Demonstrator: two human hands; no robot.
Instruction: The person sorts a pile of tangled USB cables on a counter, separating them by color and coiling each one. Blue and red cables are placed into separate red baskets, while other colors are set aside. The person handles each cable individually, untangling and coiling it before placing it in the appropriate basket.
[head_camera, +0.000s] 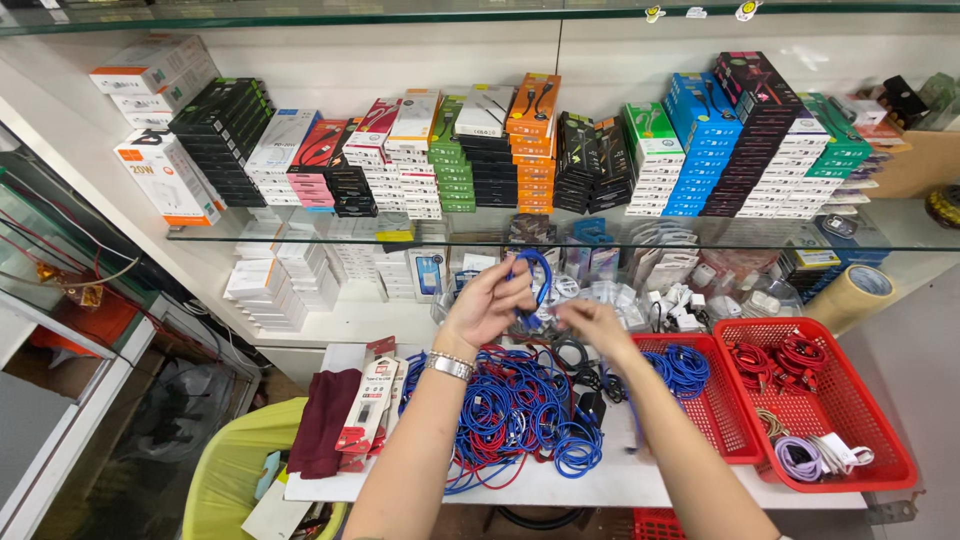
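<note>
A shop corner with glass shelves (600, 232) against a white wall, stacked with rows of small flat cardboard boxes (520, 150) in white, black, green, orange and blue; below them a white desk (560, 485) carries the work.

Far to the left of the hands, below the desk edge, a yellow plastic bin (225, 465) holds scraps of paper; nearer, on the desk's left end, a folded maroon cloth (322, 420) lies soft and matte beside a few slim red-and-white retail packets (368, 405).

The left hand (487, 305), with a metal bracelet (449, 365) at the wrist, is closed on a blue cable (538, 280), pinching its glossy loop raised above the desk in front of the lower shelf; the right hand (592, 322), just beside it, has fingers curled about the same cable's lower run, though how firmly I cannot tell.

Under both hands sprawls a loose pile of cables (510, 415), blue and red, thin, round and tangled, with a few black ones among them.

Right of the right hand, a red mesh basket (725, 425) holds coiled blue cables; touching it, a second red basket (860, 440) holds red coils, a lilac coil and white cable; beyond, a roll of tan tape (852, 295) leans by the shelf.
</note>
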